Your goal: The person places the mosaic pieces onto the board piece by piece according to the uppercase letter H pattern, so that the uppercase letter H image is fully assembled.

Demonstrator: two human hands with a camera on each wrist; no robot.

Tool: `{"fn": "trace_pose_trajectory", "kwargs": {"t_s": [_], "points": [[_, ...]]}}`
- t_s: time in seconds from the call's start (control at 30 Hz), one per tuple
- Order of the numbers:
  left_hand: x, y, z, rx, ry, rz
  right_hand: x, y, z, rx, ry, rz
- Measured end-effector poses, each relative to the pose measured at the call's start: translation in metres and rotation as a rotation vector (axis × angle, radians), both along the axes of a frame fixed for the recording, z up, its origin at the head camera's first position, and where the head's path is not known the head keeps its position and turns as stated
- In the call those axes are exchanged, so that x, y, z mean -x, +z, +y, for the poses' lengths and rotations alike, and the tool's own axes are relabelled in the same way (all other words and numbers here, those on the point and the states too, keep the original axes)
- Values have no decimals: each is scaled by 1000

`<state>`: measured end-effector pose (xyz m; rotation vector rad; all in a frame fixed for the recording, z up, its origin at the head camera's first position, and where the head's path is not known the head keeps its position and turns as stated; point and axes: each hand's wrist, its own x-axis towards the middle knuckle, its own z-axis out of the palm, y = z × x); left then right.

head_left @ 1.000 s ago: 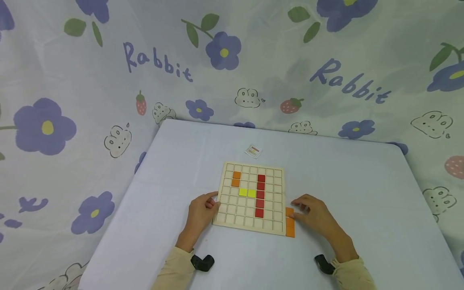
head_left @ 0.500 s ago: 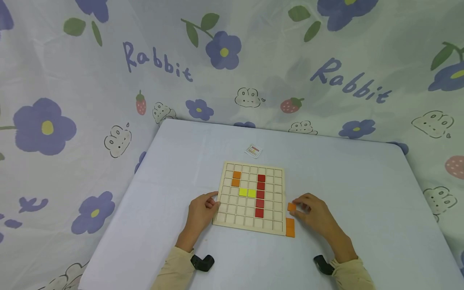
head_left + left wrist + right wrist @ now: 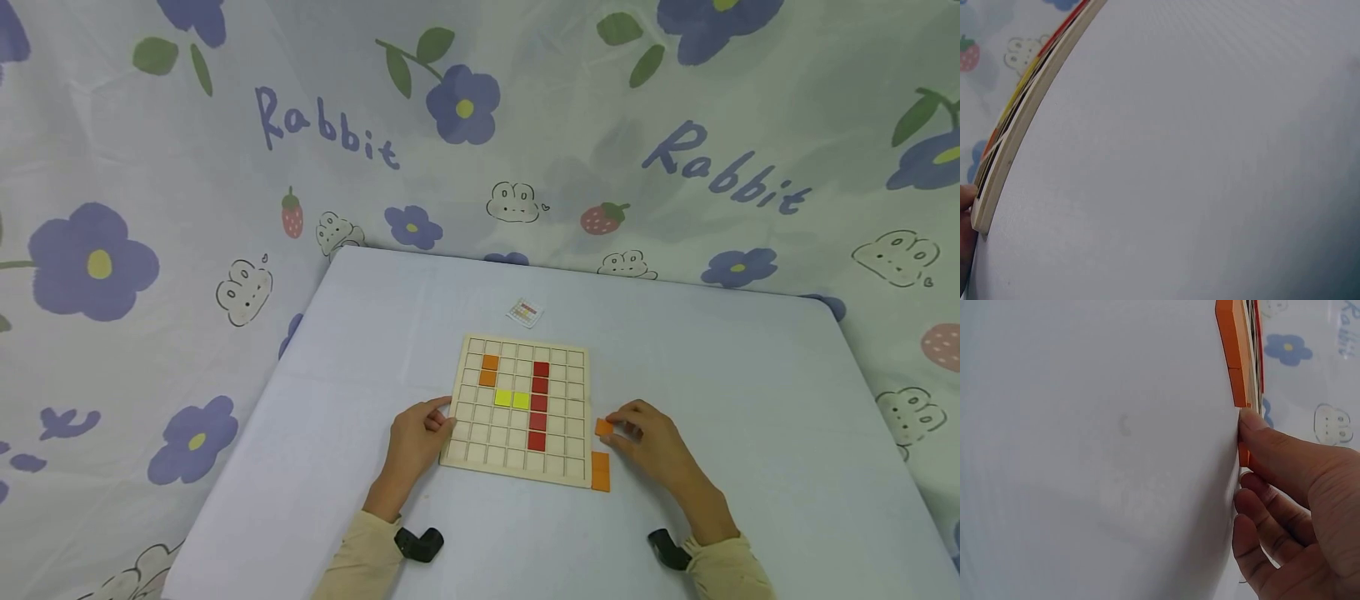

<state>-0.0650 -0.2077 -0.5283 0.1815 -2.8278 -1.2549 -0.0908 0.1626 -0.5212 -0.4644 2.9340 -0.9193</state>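
Observation:
A square wooden grid board [image 3: 557,427] lies on the table in the head view. Orange tiles [image 3: 488,371], yellow tiles [image 3: 512,399] and a column of red tiles [image 3: 537,421] sit in its cells. My left hand [image 3: 417,436] grips the board's left edge with thumb and index finger; the left wrist view catches only part of it by the board's side [image 3: 1025,119]. Just right of the board, my right hand [image 3: 651,435] pinches a loose orange tile [image 3: 603,427] between thumb and finger. Other orange tiles [image 3: 600,472] lie in a row against the board's lower right edge.
A small printed card [image 3: 525,312] with a coloured grid lies behind the board. White cloth covers the table [image 3: 720,367]. A patterned curtain [image 3: 555,125] hangs behind. Black wrist devices [image 3: 420,544] sit by both beige sleeves [image 3: 731,567].
My right hand has taken hold of the upper orange tile and slid it slightly away from the row, leaving a gap. The left hand and board stay where they were.

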Motion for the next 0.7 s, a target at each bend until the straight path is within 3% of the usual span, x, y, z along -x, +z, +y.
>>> {"fn": "trace_pose_trajectory", "kwargs": {"t_s": [0.7], "points": [[0,-1,0,-4,9,-5,0,-5,-6,-48,-80,2]]}}
